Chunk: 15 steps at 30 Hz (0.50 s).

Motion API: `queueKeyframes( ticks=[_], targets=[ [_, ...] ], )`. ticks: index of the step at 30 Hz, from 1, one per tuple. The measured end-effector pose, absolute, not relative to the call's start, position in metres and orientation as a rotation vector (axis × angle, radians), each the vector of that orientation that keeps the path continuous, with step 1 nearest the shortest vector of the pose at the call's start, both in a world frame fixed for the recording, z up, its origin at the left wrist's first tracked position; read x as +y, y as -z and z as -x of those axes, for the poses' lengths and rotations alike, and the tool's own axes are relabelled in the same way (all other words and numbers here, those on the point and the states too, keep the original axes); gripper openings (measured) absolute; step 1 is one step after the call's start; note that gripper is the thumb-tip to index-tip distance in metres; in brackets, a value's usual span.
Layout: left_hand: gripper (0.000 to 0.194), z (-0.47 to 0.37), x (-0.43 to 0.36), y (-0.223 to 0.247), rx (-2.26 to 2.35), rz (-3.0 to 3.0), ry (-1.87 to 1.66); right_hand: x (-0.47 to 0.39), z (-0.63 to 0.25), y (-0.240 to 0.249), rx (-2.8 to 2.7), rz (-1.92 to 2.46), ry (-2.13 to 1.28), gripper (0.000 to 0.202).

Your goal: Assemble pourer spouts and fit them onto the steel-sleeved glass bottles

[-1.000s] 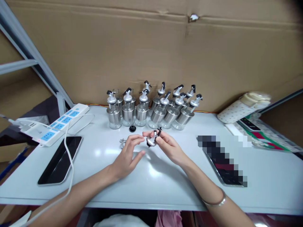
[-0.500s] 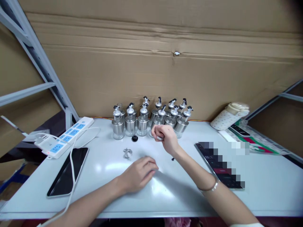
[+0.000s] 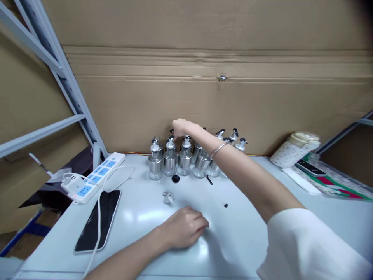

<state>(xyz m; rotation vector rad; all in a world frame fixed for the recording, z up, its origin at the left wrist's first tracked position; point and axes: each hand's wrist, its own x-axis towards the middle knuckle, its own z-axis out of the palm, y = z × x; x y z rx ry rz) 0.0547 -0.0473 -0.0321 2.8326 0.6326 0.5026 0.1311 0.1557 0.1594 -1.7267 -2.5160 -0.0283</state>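
My right hand (image 3: 181,127) reaches over the front bottles to the back row, fingers curled downward. A black tip of a pourer spout (image 3: 171,131) pokes out at its left; the rest is hidden by the fingers. My left hand (image 3: 189,227) rests on the table, fingers curled in and pressed together; whether anything is inside is hidden. Glass bottles with metal sleeves (image 3: 155,165) stand in two rows, several with white-and-black pourer spouts (image 3: 186,143). In front of them lie a round black cap (image 3: 175,178), a grey-white fitting (image 3: 168,197) and a black strip (image 3: 209,179).
A small black piece (image 3: 225,205) lies right of my left hand. At left are a power strip (image 3: 96,179), a white cable (image 3: 99,217) and a dark phone (image 3: 99,221). A dotted flask (image 3: 294,149) leans at right beside a dark device (image 3: 309,168). Cardboard (image 3: 204,93) walls the back.
My right hand has moved forward and left, from in front of the bottles to over the back row. My left hand's fingers have curled in more. The view has shifted somewhat.
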Motion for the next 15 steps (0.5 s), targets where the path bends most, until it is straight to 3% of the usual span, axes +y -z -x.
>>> queueKeyframes(
  ticks=[3, 7, 15],
  targets=[
    [0.016, -0.056, -0.046, 0.034, 0.634, -2.817, -0.464, 0.161, -0.127, -0.148, -2.583, 1.751, -0.022, 0.06],
    [0.017, -0.057, -0.046, 0.035, 0.666, -2.733, -0.445, 0.165, -0.131, -0.144, -2.526, 1.748, -0.022, 0.048],
    [0.02, -0.062, -0.048, 0.037, 0.965, -1.866, -0.746, 0.133, -0.176, -0.211, -2.124, 1.452, 0.003, 0.047]
  ],
)
